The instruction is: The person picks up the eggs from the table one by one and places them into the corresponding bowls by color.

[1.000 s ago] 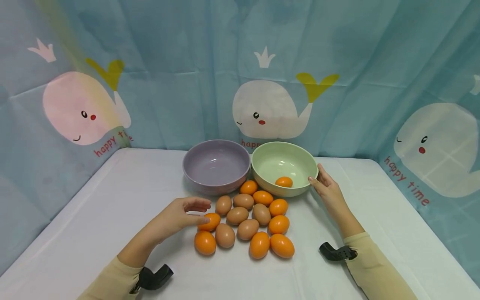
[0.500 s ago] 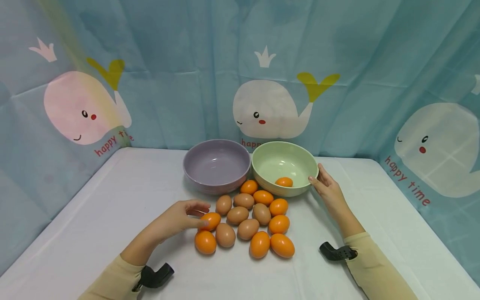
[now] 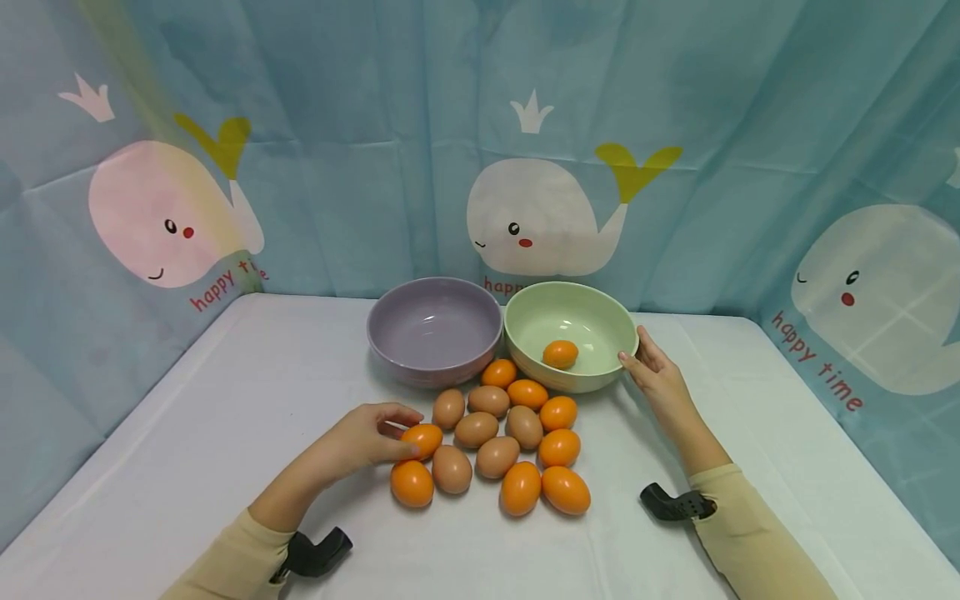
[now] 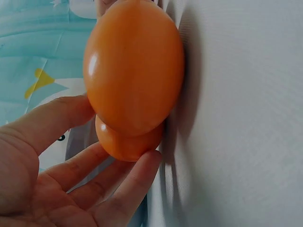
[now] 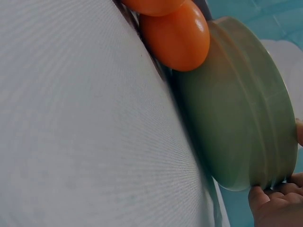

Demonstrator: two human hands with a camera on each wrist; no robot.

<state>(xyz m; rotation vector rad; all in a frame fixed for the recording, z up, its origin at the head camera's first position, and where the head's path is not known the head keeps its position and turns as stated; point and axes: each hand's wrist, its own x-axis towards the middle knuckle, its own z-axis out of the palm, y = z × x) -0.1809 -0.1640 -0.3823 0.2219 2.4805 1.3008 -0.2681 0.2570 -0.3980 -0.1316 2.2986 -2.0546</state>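
My left hand [image 3: 363,437] grips an orange egg [image 3: 422,440] at the left edge of the egg group, thumb on the near side and fingers beyond. Another orange egg [image 3: 412,483] lies just in front of it; in the left wrist view this nearer egg [image 4: 135,66] partly hides the gripped one [image 4: 128,145]. With my right hand [image 3: 660,387] I hold the right side of the light green bowl [image 3: 592,312], thumb at the rim and fingers around the outer wall. One orange egg [image 3: 560,354] lies inside that bowl.
A purple bowl [image 3: 431,329] stands left of the green one, their rims nearly meeting. Several brown eggs [image 3: 476,430] and more orange eggs [image 3: 558,448] cluster on the white tablecloth [image 3: 255,392] before the bowls. Behind hangs a blue whale-print curtain [image 3: 337,167].
My left thumb and fingers have closed in around the orange egg. Inside the green bowl the orange egg has rolled slightly left and back. My right hand has stayed at the bowl.
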